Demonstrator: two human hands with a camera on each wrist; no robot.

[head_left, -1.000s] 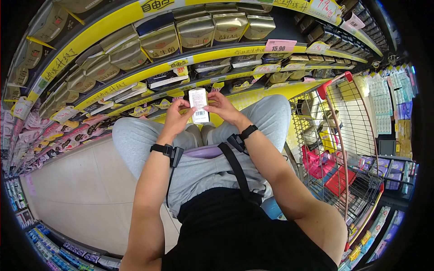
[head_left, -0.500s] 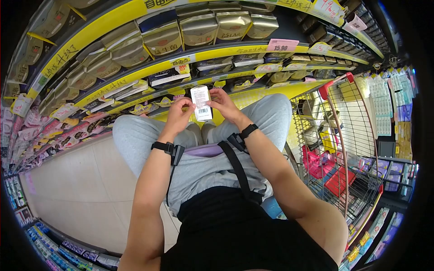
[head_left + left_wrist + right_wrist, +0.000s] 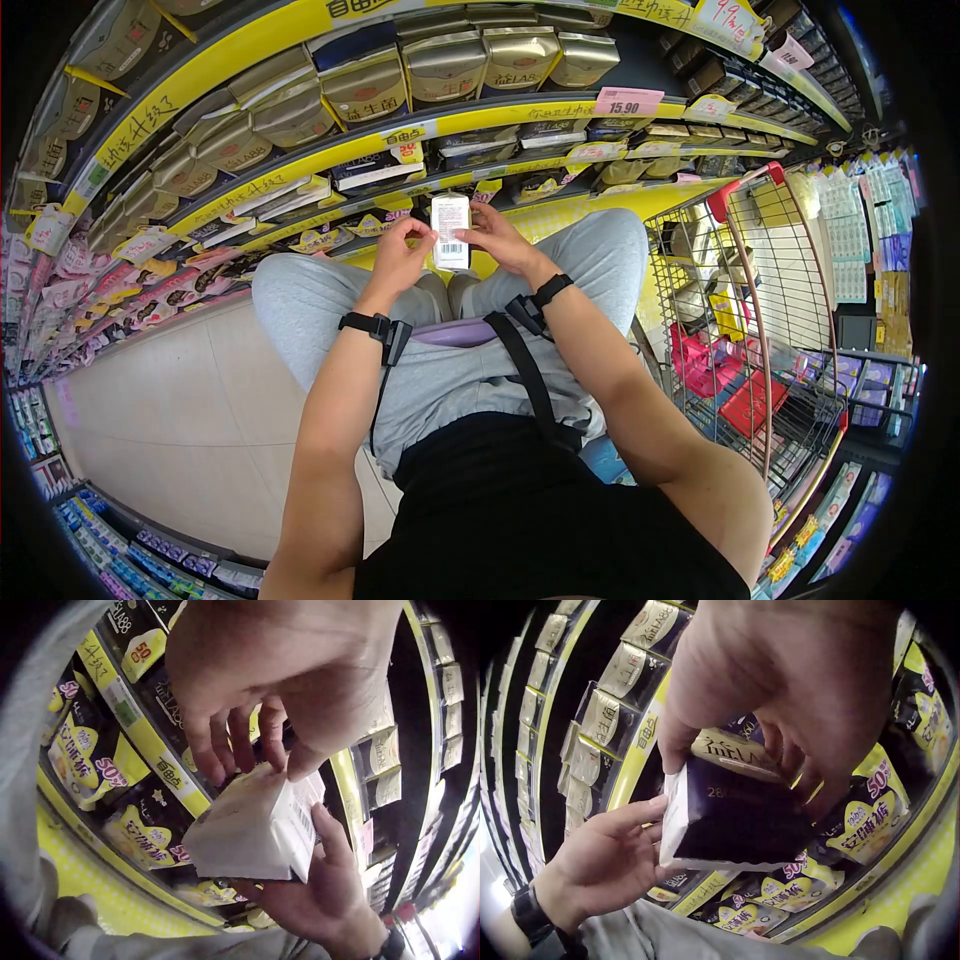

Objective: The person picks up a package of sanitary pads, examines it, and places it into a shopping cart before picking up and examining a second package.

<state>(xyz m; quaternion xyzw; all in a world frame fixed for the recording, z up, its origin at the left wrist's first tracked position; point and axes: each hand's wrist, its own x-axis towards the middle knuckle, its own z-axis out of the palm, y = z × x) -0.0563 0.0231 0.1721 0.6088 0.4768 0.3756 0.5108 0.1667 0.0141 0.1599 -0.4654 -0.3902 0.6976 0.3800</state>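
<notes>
A pack of sanitary pads (image 3: 452, 216) is held up in front of the knees, its white printed side with a barcode facing the head camera. My right hand (image 3: 500, 246) grips the right side, thumb across the white face and fingers behind. From the left, my left hand (image 3: 396, 260) pinches the near edge between thumb and forefinger, other fingers curled. The right wrist view shows the pack's dark navy front (image 3: 735, 821) with gold at the top. In the left wrist view its white end (image 3: 240, 836) shows below the left fingertips.
Shelves with yellow edging (image 3: 455, 127) and gold packs (image 3: 362, 95) rise ahead. At the right stands a wire shopping cart (image 3: 760, 300) with a red box (image 3: 752, 402) inside. Pale floor tiles (image 3: 200, 420) lie at left. A lilac stool edge (image 3: 455, 333) shows between the legs.
The pack has shifted slightly right and now stands more upright. My left thumb has slid from the white face to its edge, while the right hand keeps its grip.
</notes>
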